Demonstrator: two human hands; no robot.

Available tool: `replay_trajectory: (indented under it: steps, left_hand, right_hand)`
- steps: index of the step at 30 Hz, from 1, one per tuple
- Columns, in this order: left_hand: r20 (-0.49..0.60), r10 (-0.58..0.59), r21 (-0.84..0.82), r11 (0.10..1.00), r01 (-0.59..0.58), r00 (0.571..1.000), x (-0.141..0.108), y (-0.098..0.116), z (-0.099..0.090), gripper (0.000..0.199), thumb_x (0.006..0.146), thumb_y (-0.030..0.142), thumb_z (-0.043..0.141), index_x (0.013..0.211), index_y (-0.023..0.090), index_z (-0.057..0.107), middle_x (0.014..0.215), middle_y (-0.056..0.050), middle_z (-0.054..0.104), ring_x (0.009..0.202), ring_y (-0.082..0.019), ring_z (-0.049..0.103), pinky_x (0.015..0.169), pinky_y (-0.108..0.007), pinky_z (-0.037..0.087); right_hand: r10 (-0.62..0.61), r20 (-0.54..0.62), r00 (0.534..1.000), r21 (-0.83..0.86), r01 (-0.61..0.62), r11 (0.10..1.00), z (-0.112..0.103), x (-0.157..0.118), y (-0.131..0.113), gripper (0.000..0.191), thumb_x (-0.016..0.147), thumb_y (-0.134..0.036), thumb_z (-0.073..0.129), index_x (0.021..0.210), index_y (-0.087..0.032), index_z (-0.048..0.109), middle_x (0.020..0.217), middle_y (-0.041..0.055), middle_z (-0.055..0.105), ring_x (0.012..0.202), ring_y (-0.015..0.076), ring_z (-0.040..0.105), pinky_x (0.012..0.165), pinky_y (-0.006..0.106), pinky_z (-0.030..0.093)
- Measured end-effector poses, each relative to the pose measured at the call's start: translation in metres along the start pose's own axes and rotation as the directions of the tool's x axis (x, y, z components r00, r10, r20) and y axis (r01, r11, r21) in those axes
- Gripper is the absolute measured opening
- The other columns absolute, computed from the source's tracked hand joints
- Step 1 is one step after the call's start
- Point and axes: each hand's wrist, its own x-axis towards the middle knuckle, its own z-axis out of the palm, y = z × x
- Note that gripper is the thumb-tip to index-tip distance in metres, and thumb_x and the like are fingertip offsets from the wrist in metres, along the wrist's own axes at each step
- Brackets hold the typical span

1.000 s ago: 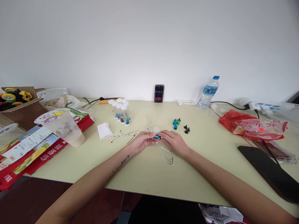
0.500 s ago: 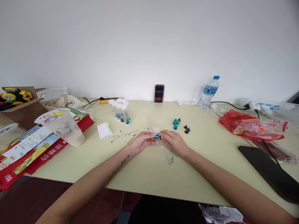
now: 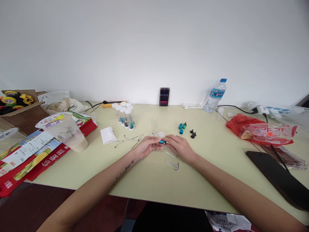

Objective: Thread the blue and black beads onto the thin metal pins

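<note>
Above the middle of the table, my left hand [image 3: 148, 147] pinches a small blue metallic part [image 3: 162, 141] with a black end. The fingers of my right hand [image 3: 180, 149] close on the black end from the other side; its exact kind is too small to make out. Below my right hand lie several L-shaped hex keys [image 3: 172, 165]. Just behind my fingers are a white round cap [image 3: 161, 133] and an upright clear tube [image 3: 154, 122]. Further right sit several blue and green parts [image 3: 181, 126] and several black screws [image 3: 193, 134].
Capped clear tubes [image 3: 125, 117] stand at the back left, near a white paper packet [image 3: 107, 135] and thin metal pieces [image 3: 125, 139]. A drink cup [image 3: 70, 133] is further left. A phone [image 3: 164, 96] and a water bottle [image 3: 215, 95] lean on the wall; a red bag [image 3: 241, 125] lies right.
</note>
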Motion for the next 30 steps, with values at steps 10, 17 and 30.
replay_trajectory:
  steps: [10,17,30]
  left_hand:
    - [0.000,-0.002,-0.011,1.000,0.002,1.000,0.0007,-0.0011,-0.0007,0.021,0.072,0.025,0.069,0.084,0.008,0.068,0.075,-0.011,0.070,0.065,-0.012,0.063,0.067,-0.021,0.049]
    - [0.003,0.000,-0.010,1.000,0.000,1.000,0.0017,-0.0013,-0.0013,0.021,0.073,0.025,0.068,0.085,0.007,0.068,0.074,-0.010,0.070,0.063,-0.011,0.063,0.066,-0.020,0.049]
    - [0.004,-0.003,-0.007,1.000,0.003,1.000,0.0020,-0.0012,-0.0014,0.022,0.072,0.025,0.069,0.084,0.008,0.068,0.074,-0.010,0.070,0.062,-0.011,0.062,0.067,-0.021,0.049]
  right_hand:
    - [0.007,0.009,1.000,-0.002,-0.007,1.000,-0.0003,-0.0002,0.0001,0.023,0.095,-0.023,0.040,0.114,-0.020,0.052,0.104,0.0069,0.063,0.081,0.0146,0.062,0.068,0.027,0.046]
    - [0.003,0.000,1.000,-0.005,-0.003,1.000,0.0007,0.0004,0.0004,0.024,0.095,-0.026,0.040,0.114,-0.018,0.051,0.105,0.0088,0.063,0.081,0.0162,0.062,0.069,0.028,0.046]
    - [0.008,-0.006,1.000,0.004,-0.008,1.000,-0.0004,0.0002,0.0004,0.024,0.095,-0.026,0.040,0.114,-0.019,0.052,0.104,0.0085,0.063,0.082,0.0162,0.062,0.069,0.029,0.047]
